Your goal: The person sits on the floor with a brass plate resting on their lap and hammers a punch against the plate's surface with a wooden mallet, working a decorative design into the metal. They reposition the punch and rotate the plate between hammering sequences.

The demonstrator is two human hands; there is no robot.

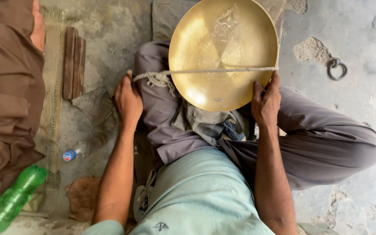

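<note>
A large round brass dish (pixel 223 39) stands tilted on my crossed legs, its shiny hollow side facing me. A pale twisted cord (pixel 223 70) runs taut across it from left to right. My left hand (pixel 128 101) is closed on the knotted, frayed end of the cord beside my left knee. My right hand (pixel 265 101) grips the dish's lower right rim, thumb on the inside, where the cord reaches the edge. A grey rag (pixel 205 122) lies in my lap under the dish.
I sit on a rough concrete floor (pixel 353 52). Dark wooden sticks (pixel 74 63) lie to the left, beside another person in brown clothes (pixel 5 87). A small clear bottle (pixel 81 150), a green plastic bottle (pixel 11 200) and a metal ring (pixel 337 68) lie around.
</note>
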